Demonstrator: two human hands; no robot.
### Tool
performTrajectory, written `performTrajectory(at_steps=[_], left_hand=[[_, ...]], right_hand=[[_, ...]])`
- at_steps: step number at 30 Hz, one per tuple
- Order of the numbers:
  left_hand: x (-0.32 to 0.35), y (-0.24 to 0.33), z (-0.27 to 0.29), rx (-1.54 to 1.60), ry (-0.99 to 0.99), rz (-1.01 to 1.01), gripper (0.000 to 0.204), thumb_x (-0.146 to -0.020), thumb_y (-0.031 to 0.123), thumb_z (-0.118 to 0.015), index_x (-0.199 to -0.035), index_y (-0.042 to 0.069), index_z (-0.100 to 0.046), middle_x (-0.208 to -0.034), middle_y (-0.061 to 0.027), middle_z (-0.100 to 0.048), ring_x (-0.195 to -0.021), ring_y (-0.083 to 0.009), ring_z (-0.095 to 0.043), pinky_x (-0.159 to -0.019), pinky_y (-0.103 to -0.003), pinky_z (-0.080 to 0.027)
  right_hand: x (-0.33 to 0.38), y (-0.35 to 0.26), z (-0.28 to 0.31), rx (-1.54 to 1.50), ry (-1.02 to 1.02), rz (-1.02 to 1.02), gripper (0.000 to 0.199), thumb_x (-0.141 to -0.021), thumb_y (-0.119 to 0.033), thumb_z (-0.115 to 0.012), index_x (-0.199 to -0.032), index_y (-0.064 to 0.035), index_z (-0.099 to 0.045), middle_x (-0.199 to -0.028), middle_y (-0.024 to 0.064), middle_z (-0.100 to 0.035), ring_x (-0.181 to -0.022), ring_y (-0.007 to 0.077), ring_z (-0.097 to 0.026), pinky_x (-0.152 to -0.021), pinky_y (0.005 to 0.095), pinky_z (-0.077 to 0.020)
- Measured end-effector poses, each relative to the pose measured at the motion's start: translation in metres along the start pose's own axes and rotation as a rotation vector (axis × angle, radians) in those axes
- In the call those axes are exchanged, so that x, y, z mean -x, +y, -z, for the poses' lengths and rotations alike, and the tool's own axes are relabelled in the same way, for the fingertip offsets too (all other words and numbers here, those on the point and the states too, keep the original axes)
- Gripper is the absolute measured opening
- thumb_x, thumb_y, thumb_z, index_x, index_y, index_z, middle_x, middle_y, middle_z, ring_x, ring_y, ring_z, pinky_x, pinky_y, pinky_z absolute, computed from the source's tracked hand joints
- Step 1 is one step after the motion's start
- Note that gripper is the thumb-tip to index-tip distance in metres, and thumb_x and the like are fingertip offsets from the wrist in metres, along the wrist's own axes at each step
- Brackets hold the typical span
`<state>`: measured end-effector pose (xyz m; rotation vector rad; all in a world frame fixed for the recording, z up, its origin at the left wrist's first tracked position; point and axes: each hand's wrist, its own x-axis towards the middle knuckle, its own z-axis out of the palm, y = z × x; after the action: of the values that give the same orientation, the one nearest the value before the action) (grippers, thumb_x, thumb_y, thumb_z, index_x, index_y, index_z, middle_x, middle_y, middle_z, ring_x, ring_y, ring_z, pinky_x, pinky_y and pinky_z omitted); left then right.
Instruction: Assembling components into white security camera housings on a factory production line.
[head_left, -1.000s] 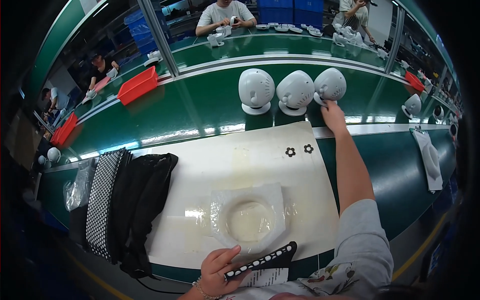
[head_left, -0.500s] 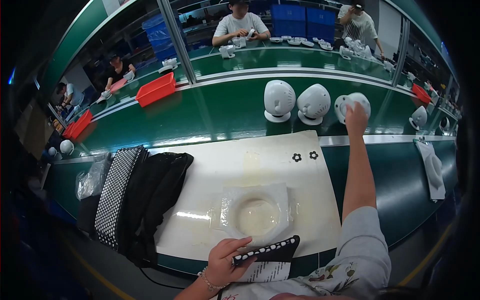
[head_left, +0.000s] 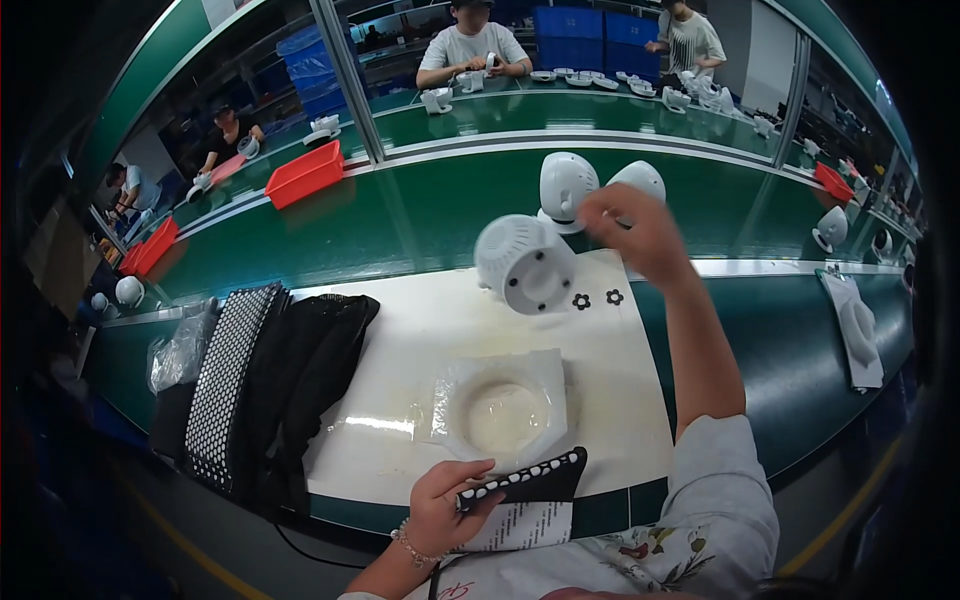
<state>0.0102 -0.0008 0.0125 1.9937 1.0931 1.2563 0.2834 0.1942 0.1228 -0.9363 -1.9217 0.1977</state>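
Head view, single entry. Right hand [head_left: 632, 232]: raised above the far edge of the white work mat [head_left: 400, 330], blurred; how far the fingers are parted cannot be told, nor whether they grip anything. White domed housing [head_left: 525, 264]: just left of that hand, tilted, its round underside with small holes facing the camera, over the mat's far edge. Half a second ago the same hand was stretched out to the row of white housings on the green conveyor [head_left: 420, 215]; two housings [head_left: 565, 187] now stand there, so one unit has come across to the bench.

Left hand [head_left: 440, 505]: at the near edge, fingers curled on the end of a black perforated strip [head_left: 525, 480], as before.

Clear moulded tray [head_left: 500, 410]: mid-mat, unoccupied. Two small black flower-shaped pieces [head_left: 597, 299]: just right of the housing.

Room: bare mat between tray and housing. Left side taken by black perforated sheets [head_left: 260, 390] and a plastic bag [head_left: 180, 350]. Right edge drops to green belt.
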Motion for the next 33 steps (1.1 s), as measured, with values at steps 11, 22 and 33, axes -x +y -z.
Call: performTrajectory(at_steps=[11,22,33], left_hand=[[0.003,-0.002,-0.001,-0.045,-0.009,-0.072,0.018,-0.061,-0.001,-0.071,-0.077,-0.001,-0.062,-0.098,-0.0105,-0.061,-0.075,-0.0177,-0.058,-0.064,-0.026,-0.048],[0.000,-0.001,0.003,-0.046,-0.014,-0.113,0.015,-0.061,0.001,-0.071,-0.069,0.001,-0.058,-0.096,-0.0110,-0.061,-0.071,-0.0184,-0.060,-0.063,-0.027,-0.048],[0.002,-0.002,0.003,-0.022,-0.068,-0.081,0.013,-0.062,0.001,-0.070,-0.071,0.000,-0.060,-0.096,-0.0118,-0.061,-0.070,-0.0184,-0.062,-0.063,-0.027,-0.049]], right_hand=[[0.029,0.051,-0.116,0.277,-0.291,0.115,0.048,-0.074,-0.025,-0.064,-0.116,-0.0111,-0.045,-0.129,0.0091,-0.040,-0.120,0.0274,-0.036,-0.096,0.0384,-0.0308],[0.018,0.079,-0.115,0.066,0.060,-0.497,0.040,-0.079,-0.025,-0.055,-0.111,-0.0033,-0.045,-0.097,0.0157,-0.057,-0.086,0.0285,-0.056,-0.074,0.0375,-0.0440],[-0.013,0.127,-0.133,-0.439,0.307,-0.993,0.047,-0.082,-0.017,-0.045,-0.128,-0.0104,-0.034,-0.103,0.0128,-0.054,-0.083,0.0234,-0.060,-0.063,0.0393,-0.0540]])
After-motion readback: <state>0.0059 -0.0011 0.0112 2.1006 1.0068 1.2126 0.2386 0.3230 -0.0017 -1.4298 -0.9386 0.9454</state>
